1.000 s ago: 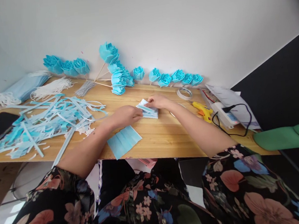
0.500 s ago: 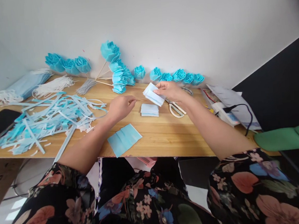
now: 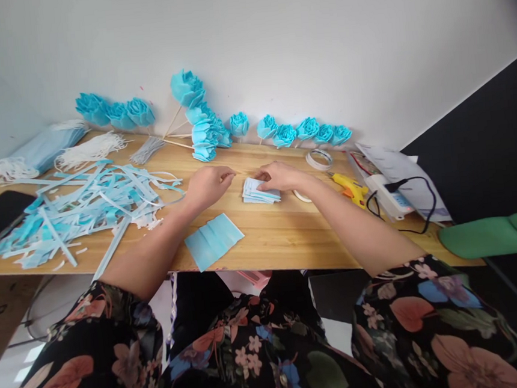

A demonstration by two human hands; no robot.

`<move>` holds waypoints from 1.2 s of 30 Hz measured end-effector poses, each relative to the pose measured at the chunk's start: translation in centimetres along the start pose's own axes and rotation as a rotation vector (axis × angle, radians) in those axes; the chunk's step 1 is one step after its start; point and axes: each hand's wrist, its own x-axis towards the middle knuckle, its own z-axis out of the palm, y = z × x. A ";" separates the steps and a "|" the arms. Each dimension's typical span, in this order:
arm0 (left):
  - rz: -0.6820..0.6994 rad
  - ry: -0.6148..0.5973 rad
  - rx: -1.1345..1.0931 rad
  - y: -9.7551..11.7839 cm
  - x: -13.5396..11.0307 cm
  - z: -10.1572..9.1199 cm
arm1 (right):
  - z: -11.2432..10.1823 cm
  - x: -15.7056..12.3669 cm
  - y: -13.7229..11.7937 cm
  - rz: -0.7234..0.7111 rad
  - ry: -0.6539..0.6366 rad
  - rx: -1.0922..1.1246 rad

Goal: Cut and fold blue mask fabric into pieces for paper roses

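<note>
Sleeves (image 3: 407,311) with a dark floral print lie nearest the body, behind both hands. Between the body and the left hand (image 3: 209,185), a pale blue sheet (image 3: 214,241) rests flat near the front edge of the desk (image 3: 295,251), apart from the other pieces, perhaps so that it is not mixed in with them. The left hand hovers with fingers curled in and tips together; no object shows in it.

Just right of it sits a stack of folded pieces (image 3: 261,197), under the fingers of the right hand (image 3: 280,175). The thumb lies on top, seemingly to keep the layers lined up; whether it pinches any piece, one cannot tell. Partly hidden by the right forearm is a white ring-shaped handle (image 3: 303,197).

To the left of the left hand, cut strips (image 3: 92,208) lie heaped, probably pushed aside to stay out of the folded pieces; a phone (image 3: 0,219) is beyond them. Rightward of the right hand are a yellow glue gun (image 3: 351,190) and a power strip (image 3: 390,197), likely near each other for the cord's sake. A tape roll (image 3: 320,167) sits past that hand.

Farthest from both hands, blue flowers (image 3: 308,129) line the wall, presumably kept there to spare their petals.
</note>
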 end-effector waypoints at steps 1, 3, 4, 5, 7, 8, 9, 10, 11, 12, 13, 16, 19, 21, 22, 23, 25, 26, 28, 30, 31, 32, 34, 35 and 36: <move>-0.002 0.004 -0.027 -0.1 0.0 0.0 | -0.3 0.0 -0.1 0.013 -0.047 -0.020; -0.014 -0.009 -0.125 -0.2 0.1 0.1 | -0.6 0.0 -0.4 0.018 -0.113 -0.055; -0.026 -0.024 -0.195 -0.3 0.1 0.1 | -0.7 0.0 -0.4 0.015 -0.133 -0.059; -0.042 -0.042 -0.274 -0.3 0.2 0.2 | -0.7 -0.1 -0.4 0.008 -0.137 -0.046; -0.077 -0.069 -0.457 -0.4 0.4 0.3 | -0.5 -0.4 -0.4 -0.004 -0.082 0.052; -0.082 -0.065 -0.554 -0.5 0.6 0.4 | -0.4 -0.6 -0.4 -0.012 -0.024 0.147; -0.070 -0.050 -0.649 -0.6 0.7 0.5 | -0.2 -0.9 -0.5 -0.024 0.046 0.274; -0.037 -0.027 -0.739 -0.7 0.9 0.7 | 0.0 -1.1 -0.6 -0.040 0.121 0.428; 0.014 -0.002 -0.817 -0.8 1.1 0.8 | 0.2 -1.3 -0.9 -0.060 0.195 0.594; 0.075 0.016 -0.876 -0.9 1.2 1.0 | 0.5 -1.5 -1.2 -0.086 0.265 0.764; 0.135 0.025 -0.911 -1.0 1.3 1.2 | 0.8 -1.6 -1.6 -0.117 0.324 0.913; 0.243 0.002 -0.866 -1.4 1.2 1.8 | 2.5 -1.7 -2.8 -0.178 0.471 1.174; 0.270 -0.032 -0.709 -1.4 0.8 2.5 | 4.5 -1.5 -3.3 -0.153 0.434 1.264; 0.255 -0.043 -0.645 -1.3 0.5 3.1 | 5.5 -1.3 -3.3 -0.141 0.380 1.273; 0.240 -0.038 -0.628 -1.2 0.4 3.4 | 5.9 -1.3 -3.2 -0.142 0.368 1.264; 0.223 -0.024 -0.616 -1.2 0.4 3.6 | 6.0 -1.3 -3.0 -0.144 0.367 1.246; 0.194 0.016 -0.596 -1.1 0.4 4.0 | 6.1 -1.5 -2.7 -0.148 0.380 1.195; 0.185 0.035 -0.589 -1.0 0.4 4.0 | 6.0 -1.6 -2.6 -0.146 0.385 1.163; 0.176 0.060 -0.578 -1.0 0.4 4.0 | 5.8 -1.9 -2.4 -0.129 0.396 1.092; 0.170 0.074 -0.568 -0.9 0.4 3.8 | 5.6 -2.1 -2.3 -0.101 0.402 1.024; 0.167 0.079 -0.562 -0.8 0.3 3.6 | 5.6 -2.2 -2.3 -0.088 0.402 1.000; 0.163 0.083 -0.555 -0.7 0.3 3.5 | 5.6 -2.2 -2.3 -0.081 0.400 0.984; 0.154 0.094 -0.534 -0.2 0.1 3.2 | 5.6 -2.3 -2.4 -0.090 0.395 0.977; 0.151 0.106 -0.518 0.0 0.0 3.0 | 5.6 -2.4 -2.6 -0.103 0.396 0.980; 0.152 0.123 -0.497 0.2 -0.1 2.9 | 5.5 -2.4 -2.7 -0.117 0.404 0.984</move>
